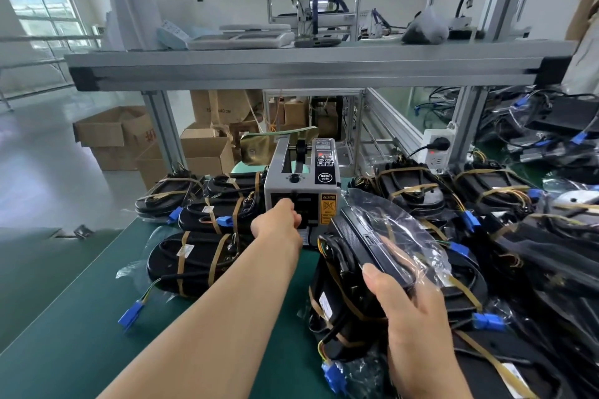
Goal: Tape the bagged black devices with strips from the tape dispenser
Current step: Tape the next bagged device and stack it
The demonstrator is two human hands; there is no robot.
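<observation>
Left hand (278, 220): arm stretched forward, fingers curled against the front outlet of the grey box-shaped tape dispenser (278, 186). The back of the hand hides the outlet, so I cannot tell whether a strip is pinched.
Right hand (418, 311): thumb on top and fingers curled under the near edge of a black device in a loose clear plastic bag (356, 236). It grips the device tilted, with the far end raised.
Held device: just right of the dispenser's front, over other bagged devices.
Dispenser: upright at mid-back of the green-matted counter (81, 317), with a black control panel on top and a yellow caution label on the front.
Left group (194, 256): three black devices bound with brown tape strips, lying on the counter left of the dispenser. A blue plastic connector (131, 317) trails from the nearest.
Right pile (411, 191): many more strapped black devices, crowded and overlapping.
Overhead: an aluminium-frame shelf (291, 71) spans the counter.
Floor: brown cardboard boxes (107, 133) beyond the counter's far edge.
</observation>
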